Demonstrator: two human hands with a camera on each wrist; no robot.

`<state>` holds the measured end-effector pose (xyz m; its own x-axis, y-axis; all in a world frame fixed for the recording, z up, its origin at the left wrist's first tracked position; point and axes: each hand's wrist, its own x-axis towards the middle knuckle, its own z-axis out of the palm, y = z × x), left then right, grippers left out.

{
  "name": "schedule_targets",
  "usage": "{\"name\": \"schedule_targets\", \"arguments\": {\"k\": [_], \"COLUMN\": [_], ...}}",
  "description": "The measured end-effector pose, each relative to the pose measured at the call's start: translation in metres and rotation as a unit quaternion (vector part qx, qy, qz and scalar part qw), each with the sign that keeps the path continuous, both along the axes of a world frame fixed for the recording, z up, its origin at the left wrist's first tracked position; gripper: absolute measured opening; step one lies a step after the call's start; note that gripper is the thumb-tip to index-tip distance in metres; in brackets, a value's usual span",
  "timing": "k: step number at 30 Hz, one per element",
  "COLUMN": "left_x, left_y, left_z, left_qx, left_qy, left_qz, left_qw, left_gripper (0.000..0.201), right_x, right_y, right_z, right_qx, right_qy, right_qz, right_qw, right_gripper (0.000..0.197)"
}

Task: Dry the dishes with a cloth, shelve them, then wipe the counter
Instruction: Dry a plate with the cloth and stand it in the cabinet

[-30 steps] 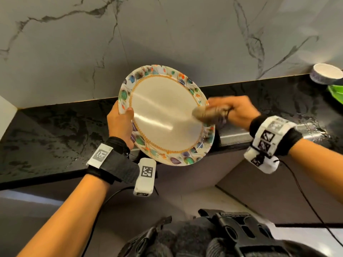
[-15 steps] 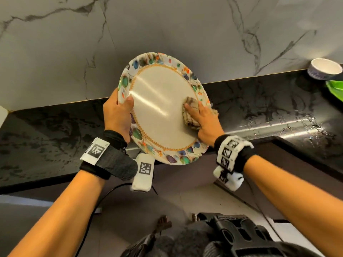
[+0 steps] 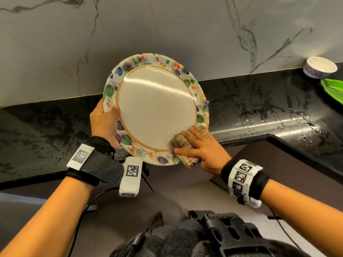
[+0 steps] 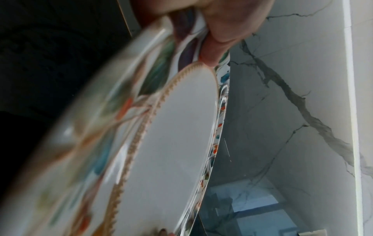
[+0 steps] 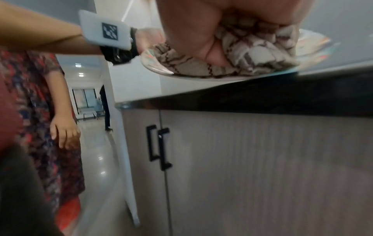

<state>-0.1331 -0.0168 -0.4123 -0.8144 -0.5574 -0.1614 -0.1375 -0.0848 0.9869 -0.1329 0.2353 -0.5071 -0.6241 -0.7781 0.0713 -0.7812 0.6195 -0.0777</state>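
Note:
A white plate (image 3: 156, 112) with a coloured leaf rim is held tilted above the black counter's front edge. My left hand (image 3: 104, 123) grips its left rim, thumb on the face; the left wrist view shows that thumb (image 4: 212, 54) on the plate (image 4: 171, 143). My right hand (image 3: 200, 147) presses a beige checked cloth (image 3: 182, 145) flat against the plate's lower right rim, fingers spread over it. In the right wrist view the cloth (image 5: 238, 55) bunches under my palm against the plate (image 5: 161, 70).
The black marble counter (image 3: 259, 108) is wet at the right. A small white bowl (image 3: 320, 67) and something green (image 3: 332, 88) stand at the far right by the marble wall. Grey cabinet doors (image 5: 242, 159) with black handles sit below. Another person (image 5: 50, 111) stands at my left.
My right hand has slid the cloth from the plate's right side down to its lower right rim. The plate has tilted to face me more fully. The left grip is unchanged.

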Motion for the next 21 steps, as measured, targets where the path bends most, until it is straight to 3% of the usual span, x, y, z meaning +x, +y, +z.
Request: {"name": "schedule_targets", "arguments": {"k": [4,9,12,21], "left_x": [0.0,0.003,0.004,-0.002], "left_y": [-0.005,-0.011,-0.013,-0.022], "left_z": [-0.005,-0.007,-0.006,0.004], "left_qx": [-0.009,0.012,-0.007,-0.067], "left_qy": [-0.026,-0.038,-0.035,-0.011], "left_qz": [0.009,-0.009,-0.029,-0.108], "left_qw": [1.0,0.999,0.999,0.992], "left_gripper": [0.026,0.03,0.031,0.023], "right_x": [-0.033,-0.068,-0.092,-0.135], "right_y": [0.013,0.01,0.006,0.002], "right_z": [0.005,0.019,0.025,0.043], "right_qx": [0.072,0.095,0.113,0.166], "right_qy": [0.027,-0.048,-0.048,0.004], "right_qz": [-0.055,-0.17,-0.213,-0.22], "right_qw": [0.996,0.98,0.969,0.961], "right_gripper": [0.073,0.069,0.072,0.065]}}
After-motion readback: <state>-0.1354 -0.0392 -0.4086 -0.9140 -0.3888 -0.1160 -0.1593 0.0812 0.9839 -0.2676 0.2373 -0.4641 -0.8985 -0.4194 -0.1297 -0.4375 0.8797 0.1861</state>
